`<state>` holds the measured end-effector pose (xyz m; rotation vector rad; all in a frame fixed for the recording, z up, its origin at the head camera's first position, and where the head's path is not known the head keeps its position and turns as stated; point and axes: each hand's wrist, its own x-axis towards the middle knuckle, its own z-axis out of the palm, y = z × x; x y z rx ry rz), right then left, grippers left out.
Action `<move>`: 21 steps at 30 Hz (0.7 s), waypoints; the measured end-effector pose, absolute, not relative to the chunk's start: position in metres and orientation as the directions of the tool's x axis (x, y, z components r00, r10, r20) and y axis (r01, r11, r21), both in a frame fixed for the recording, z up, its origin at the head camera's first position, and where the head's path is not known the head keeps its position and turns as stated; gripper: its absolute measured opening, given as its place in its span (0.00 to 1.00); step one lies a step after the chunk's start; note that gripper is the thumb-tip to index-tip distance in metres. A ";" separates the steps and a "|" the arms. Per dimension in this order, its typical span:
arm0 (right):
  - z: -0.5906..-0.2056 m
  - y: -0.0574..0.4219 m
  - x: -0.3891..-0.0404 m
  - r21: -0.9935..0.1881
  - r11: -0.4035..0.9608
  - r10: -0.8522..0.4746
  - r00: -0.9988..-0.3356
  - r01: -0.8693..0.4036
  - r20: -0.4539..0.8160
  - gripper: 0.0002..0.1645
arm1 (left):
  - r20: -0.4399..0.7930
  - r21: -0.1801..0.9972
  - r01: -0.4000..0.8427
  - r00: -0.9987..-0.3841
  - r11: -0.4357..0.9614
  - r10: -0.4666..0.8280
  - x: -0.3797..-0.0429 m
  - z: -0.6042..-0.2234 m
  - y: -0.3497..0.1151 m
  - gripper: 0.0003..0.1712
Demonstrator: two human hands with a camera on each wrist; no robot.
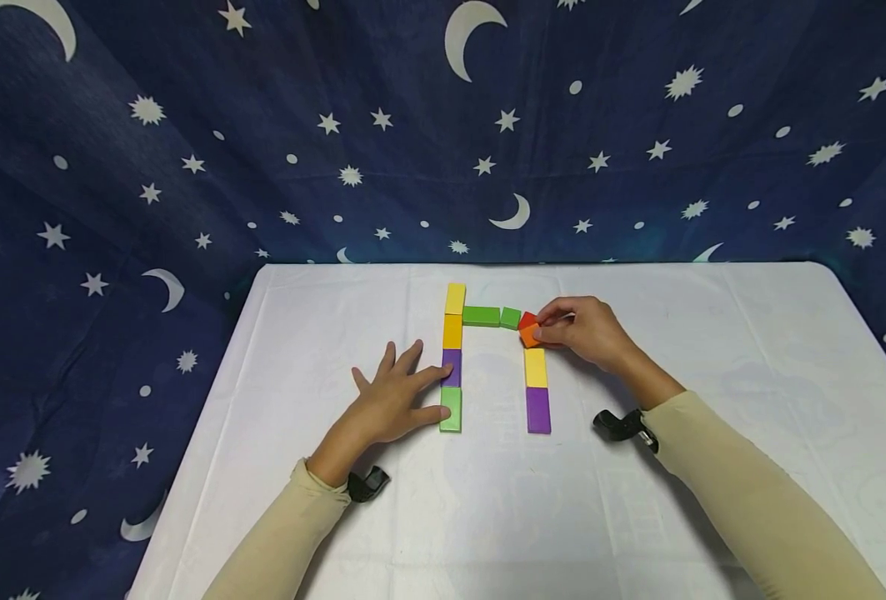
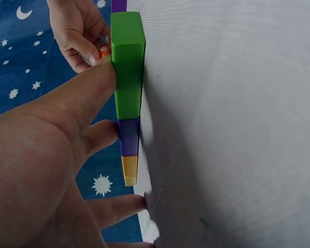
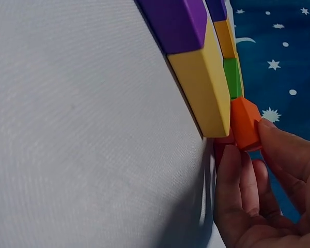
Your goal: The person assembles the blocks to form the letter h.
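Observation:
My left hand point(image 1: 384, 406) has its fingers spread, with the thumb on a light green block point(image 1: 451, 400) and the index finger on a purple block point(image 1: 453, 358). Beyond these, a deep yellow block point(image 1: 453, 332) and a paler yellow block point(image 1: 455, 298) continue the left column. Between finger and thumb, my right hand point(image 1: 587, 335) pinches an orange block point(image 3: 245, 124). This block is tilted, right beside a red block point(image 1: 528, 319) partly covered by the fingers. Nearer me, a yellow block point(image 1: 536, 368) and a violet block point(image 1: 538, 411) lie end to end.
A long green block point(image 1: 481, 316) and a small green block point(image 1: 511, 318) run between the two columns at the far end. White cloth covers the table point(image 1: 443, 525). Behind its far edge hangs a dark blue curtain point(image 1: 412, 150) with moons and stars.

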<state>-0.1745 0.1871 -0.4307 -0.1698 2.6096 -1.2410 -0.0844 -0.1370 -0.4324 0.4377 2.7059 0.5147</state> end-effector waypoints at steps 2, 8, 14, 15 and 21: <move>-0.431 0.188 -0.174 -0.773 0.634 -0.210 -0.962 0.000 -0.173 0.13 | -0.279 0.402 0.231 -0.891 0.886 0.358 -0.084 -0.432 -0.137 0.39; -0.432 0.192 -0.172 -0.763 0.647 -0.216 -0.958 0.005 -0.189 0.12 | -0.282 0.406 0.227 -0.890 0.885 0.358 -0.084 -0.432 -0.136 0.39; -0.434 0.192 -0.171 -0.754 0.657 -0.206 -0.956 0.024 -0.210 0.14 | -0.283 0.403 0.221 -0.893 0.888 0.350 -0.084 -0.432 -0.136 0.40; -0.434 0.192 -0.170 -0.751 0.659 -0.201 -0.956 0.029 -0.213 0.14 | -0.284 0.403 0.220 -0.893 0.889 0.349 -0.084 -0.432 -0.136 0.40; -0.435 0.193 -0.170 -0.745 0.666 -0.189 -0.958 0.038 -0.217 0.13 | -0.283 0.403 0.219 -0.894 0.889 0.348 -0.084 -0.432 -0.136 0.40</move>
